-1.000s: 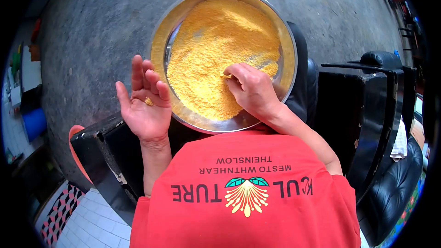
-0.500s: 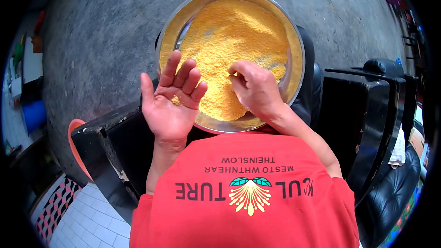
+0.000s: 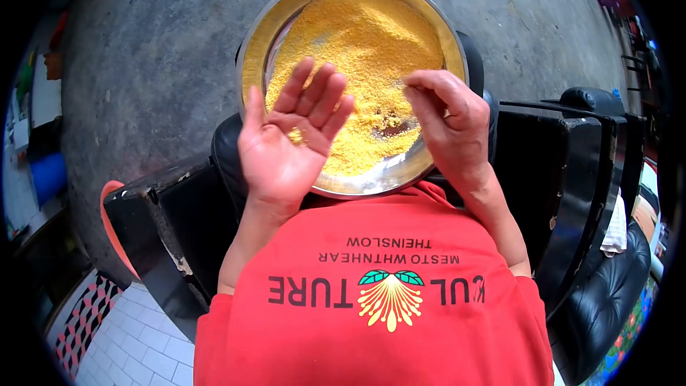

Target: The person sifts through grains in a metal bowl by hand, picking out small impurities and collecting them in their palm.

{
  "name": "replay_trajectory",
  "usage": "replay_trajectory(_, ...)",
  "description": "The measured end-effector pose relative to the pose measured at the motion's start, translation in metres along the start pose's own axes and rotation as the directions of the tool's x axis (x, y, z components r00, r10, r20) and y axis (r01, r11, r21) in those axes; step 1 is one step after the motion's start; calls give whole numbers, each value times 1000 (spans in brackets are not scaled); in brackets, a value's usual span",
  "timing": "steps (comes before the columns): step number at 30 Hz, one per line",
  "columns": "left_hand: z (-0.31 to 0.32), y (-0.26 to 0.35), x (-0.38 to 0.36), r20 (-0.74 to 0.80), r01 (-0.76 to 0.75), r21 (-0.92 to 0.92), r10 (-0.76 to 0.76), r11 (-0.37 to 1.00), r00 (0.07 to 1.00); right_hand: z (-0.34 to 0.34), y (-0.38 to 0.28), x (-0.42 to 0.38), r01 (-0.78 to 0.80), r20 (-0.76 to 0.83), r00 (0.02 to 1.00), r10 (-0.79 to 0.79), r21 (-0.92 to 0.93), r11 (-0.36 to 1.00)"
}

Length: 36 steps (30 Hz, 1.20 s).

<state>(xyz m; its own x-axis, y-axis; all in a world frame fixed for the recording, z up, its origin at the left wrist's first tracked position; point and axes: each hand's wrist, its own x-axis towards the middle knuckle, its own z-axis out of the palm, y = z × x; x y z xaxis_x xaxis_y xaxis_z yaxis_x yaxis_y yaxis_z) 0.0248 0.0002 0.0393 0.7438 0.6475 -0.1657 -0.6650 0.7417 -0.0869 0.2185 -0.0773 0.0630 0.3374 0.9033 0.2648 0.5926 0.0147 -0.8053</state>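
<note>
A wide round metal basin (image 3: 253, 64) holds a spread of coarse yellow meal (image 3: 371, 28), like crushed corn. My left hand (image 3: 282, 161) is held palm up over the basin's near left side, its fingers stretched out. On that palm lies a small clump of yellow grains (image 3: 296, 136). Over the right side of the meal, my right hand (image 3: 457, 125) has thumb and fingertips pressed together. Whatever is in that pinch is too small to make out. Just left of it, a bare patch of the basin's bottom shows through the meal.
Black furniture with worn edges (image 3: 171, 207) stands at my left, and more black furniture (image 3: 529, 171) at my right. Grey concrete floor (image 3: 164, 64) lies beyond the basin. A black padded seat (image 3: 607, 300) is at the lower right, a white cloth (image 3: 616, 225) near it.
My right hand has moved right and upward from the meal, still pinched, and a bare patch now shows there. My left hand has shifted right, palm still up with grains on it.
</note>
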Motion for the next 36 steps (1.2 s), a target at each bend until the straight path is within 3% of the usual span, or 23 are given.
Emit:
replay_trajectory(2, 3, 9, -5, 70, -31, -28, 33, 999, 997, -8, 18, -15, -60, 130, 988, 82, -167, 984)
replay_trajectory(4, 4, 16, -6, 135, -80, -10, 81, 997, 988, -6, 24, -31, -25, 219, 971, 95, -302, 953)
replay_trajectory(6, 8, 18, -9, 141, -120, 44, 113, 992, 983, 2, 28, -42, -26, 268, 956, 124, -343, 939)
replay_trajectory(17, 1, 16, -12, 92, -120, 53, 115, 991, 989, 21, 37, -43, 54, 252, 966, 54, -404, 913)
replay_trajectory(20, -1, 11, -9, 66, -97, 68, 93, 993, 994, 20, 36, -42, 28, 244, 967, 69, -373, 928)
replay_trajectory(26, 2, -4, -2, -71, -62, 133, 72, 989, 995, 3, 13, -25, -95, 94, 990, 101, -72, 993)
replay_trajectory(28, -1, -9, 2, -59, -36, 138, 45, 990, 997, -2, -3, -16, -29, 117, 993, 28, 9, 1000)
replay_trajectory(32, 6, -23, 8, -237, 36, 142, -1, 989, 971, 12, -27, -5, 171, 200, 956, -214, 211, 962)
replay_trajectory(36, 8, -23, 6, -267, 40, 96, -13, 995, 964, 26, -24, -6, 209, 186, 952, -243, 185, 960)
